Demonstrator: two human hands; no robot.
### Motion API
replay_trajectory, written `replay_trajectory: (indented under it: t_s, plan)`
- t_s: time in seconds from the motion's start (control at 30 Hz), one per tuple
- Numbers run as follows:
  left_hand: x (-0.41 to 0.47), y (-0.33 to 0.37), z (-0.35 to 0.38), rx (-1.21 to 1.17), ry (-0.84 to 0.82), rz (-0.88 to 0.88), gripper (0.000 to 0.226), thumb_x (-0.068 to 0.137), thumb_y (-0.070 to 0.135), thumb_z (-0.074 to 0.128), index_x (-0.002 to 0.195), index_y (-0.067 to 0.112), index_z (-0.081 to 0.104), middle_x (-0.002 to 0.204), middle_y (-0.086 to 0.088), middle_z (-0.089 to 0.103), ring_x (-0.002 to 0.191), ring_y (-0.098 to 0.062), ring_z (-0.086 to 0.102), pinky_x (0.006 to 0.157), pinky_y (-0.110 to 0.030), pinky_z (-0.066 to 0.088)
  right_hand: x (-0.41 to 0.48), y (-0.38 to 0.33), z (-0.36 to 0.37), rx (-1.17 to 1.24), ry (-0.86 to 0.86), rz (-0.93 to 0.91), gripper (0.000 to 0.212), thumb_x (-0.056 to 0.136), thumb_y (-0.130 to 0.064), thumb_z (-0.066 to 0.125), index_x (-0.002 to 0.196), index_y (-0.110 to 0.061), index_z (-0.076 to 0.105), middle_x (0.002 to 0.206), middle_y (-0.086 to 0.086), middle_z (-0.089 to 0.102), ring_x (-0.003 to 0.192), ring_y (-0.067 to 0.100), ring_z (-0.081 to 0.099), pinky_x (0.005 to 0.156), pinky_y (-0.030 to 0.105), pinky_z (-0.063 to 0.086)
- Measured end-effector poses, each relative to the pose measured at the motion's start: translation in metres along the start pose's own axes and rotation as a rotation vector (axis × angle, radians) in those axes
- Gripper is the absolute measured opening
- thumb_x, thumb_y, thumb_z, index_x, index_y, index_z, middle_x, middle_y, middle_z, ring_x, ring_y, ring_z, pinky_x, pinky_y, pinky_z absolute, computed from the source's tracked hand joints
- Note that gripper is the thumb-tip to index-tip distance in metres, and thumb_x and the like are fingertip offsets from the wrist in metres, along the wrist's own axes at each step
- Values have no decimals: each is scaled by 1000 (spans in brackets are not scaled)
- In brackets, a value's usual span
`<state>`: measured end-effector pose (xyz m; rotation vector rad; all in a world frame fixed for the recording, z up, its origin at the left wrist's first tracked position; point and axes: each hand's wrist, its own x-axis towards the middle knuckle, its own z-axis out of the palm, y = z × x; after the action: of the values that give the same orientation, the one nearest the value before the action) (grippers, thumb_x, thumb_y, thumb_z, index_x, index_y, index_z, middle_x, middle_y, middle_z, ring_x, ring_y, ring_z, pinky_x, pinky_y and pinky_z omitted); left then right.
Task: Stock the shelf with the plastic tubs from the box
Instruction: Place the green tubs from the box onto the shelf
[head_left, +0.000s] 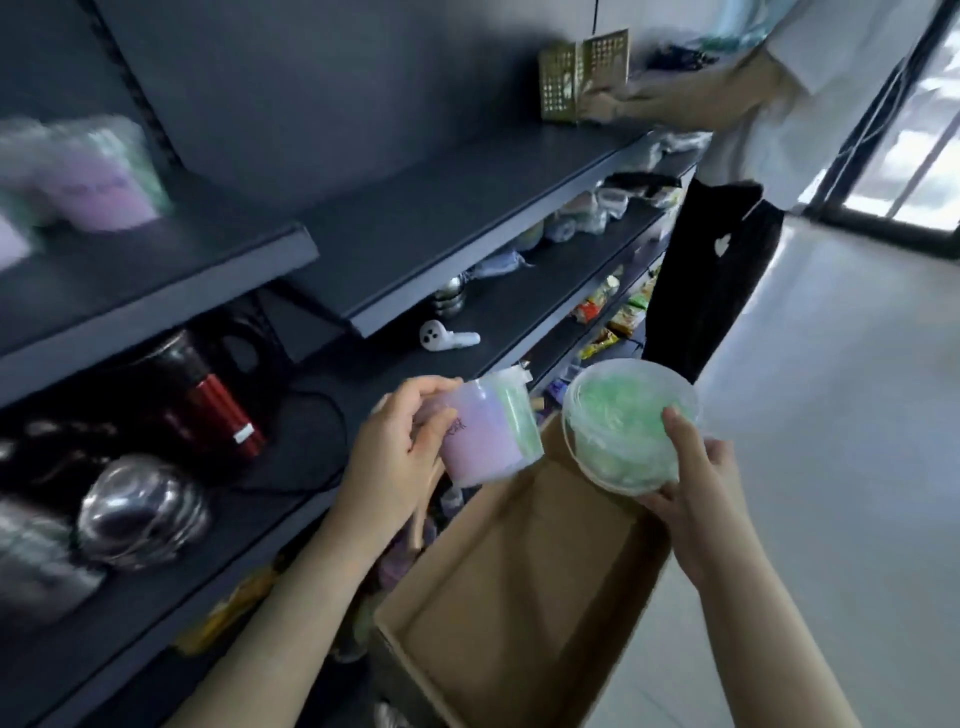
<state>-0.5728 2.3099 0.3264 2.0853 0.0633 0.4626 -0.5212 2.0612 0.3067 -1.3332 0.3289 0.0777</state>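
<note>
Two are in hand over the box (519, 597) at lower centre: the left hand (395, 447) curls round the purple tub (483, 436), and the right hand (696, 499) clasps the green tub (623, 421) by base and rim. Both look light, thin and slick, best gripped gently round the wall. On the shelf (156, 270) at upper left, stocked tubs (98, 176) are too blurred to count.

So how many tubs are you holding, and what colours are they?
Mostly purple tub: 1, in the left hand
Round green tub: 1, in the right hand
Total: 2
</note>
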Motion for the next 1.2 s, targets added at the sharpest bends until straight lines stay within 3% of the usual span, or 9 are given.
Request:
replay_trajectory:
  t_s: [0.03, 0.13, 0.23, 0.43, 0.53, 0.67, 0.87, 1.03, 1.2]
  plan:
    - [-10, 13, -14, 15, 30, 9, 22, 94, 19, 57, 110, 33, 59, 117, 11, 63, 105, -3, 58, 87, -16, 45, -11, -8, 3, 3, -64, -26, 36, 85, -48, 63, 102, -17, 53, 101, 2, 62, 96, 25, 67, 85, 48, 55]
    - [-37, 45, -55, 47, 134, 37, 23, 93, 19, 58, 113, 32, 60, 117, 12, 62, 104, -4, 60, 91, -23, 48, -42, -31, 15, -19, -248, -68, 71, 64, -65, 73, 124, -32, 52, 119, -5, 61, 107, 26, 65, 86, 51, 55]
    - [-62, 68, -100, 79, 240, 68, 28, 93, 16, 60, 108, 39, 58, 119, 14, 62, 104, -1, 60, 92, -27, 49, -73, -48, 38, -16, -433, -162, 51, 71, -57, 68, 119, -41, 59, 113, -12, 69, 105, 23, 67, 79, 45, 57]
    - [-114, 87, -202, 169, 431, 123, 24, 93, 19, 58, 109, 36, 56, 123, 16, 61, 107, 0, 58, 92, -29, 50, -142, -57, 117, 44, -583, -196, 45, 76, -50, 65, 118, -34, 57, 117, -4, 65, 103, 24, 68, 71, 38, 59]
    - [-143, 85, -256, 198, 491, 121, 28, 92, 17, 59, 108, 39, 56, 122, 17, 61, 112, -1, 57, 97, -32, 47, -181, -48, 165, 98, -627, -202, 42, 86, -43, 61, 125, -30, 52, 118, -2, 64, 104, 23, 67, 69, 34, 59]
    - [-181, 72, -322, 265, 538, 126, 34, 92, 16, 60, 105, 46, 53, 120, 20, 61, 106, 0, 59, 93, -28, 49, -232, -28, 223, 155, -671, -190, 41, 87, -41, 62, 124, -29, 51, 119, -3, 63, 107, 23, 65, 73, 38, 58]
    - [-195, 58, -377, 330, 536, 142, 37, 90, 15, 62, 101, 48, 49, 118, 10, 63, 108, -10, 59, 96, -33, 48, -283, -6, 269, 182, -682, -186, 41, 87, -39, 63, 122, -23, 51, 117, 0, 64, 104, 24, 66, 69, 38, 59]
    - [-174, 49, -385, 362, 458, 141, 24, 91, 22, 62, 109, 36, 55, 122, 11, 61, 110, -4, 55, 96, -29, 47, -286, -6, 282, 187, -647, -212, 42, 88, -40, 62, 125, -22, 49, 116, -1, 63, 105, 22, 65, 68, 36, 59]
    - [-144, 47, -383, 429, 410, 139, 25, 93, 24, 59, 118, 24, 58, 123, 8, 58, 114, -6, 51, 98, -25, 42, -267, -9, 288, 191, -618, -238, 47, 87, -48, 60, 127, -26, 51, 121, -3, 63, 108, 22, 64, 71, 37, 59]
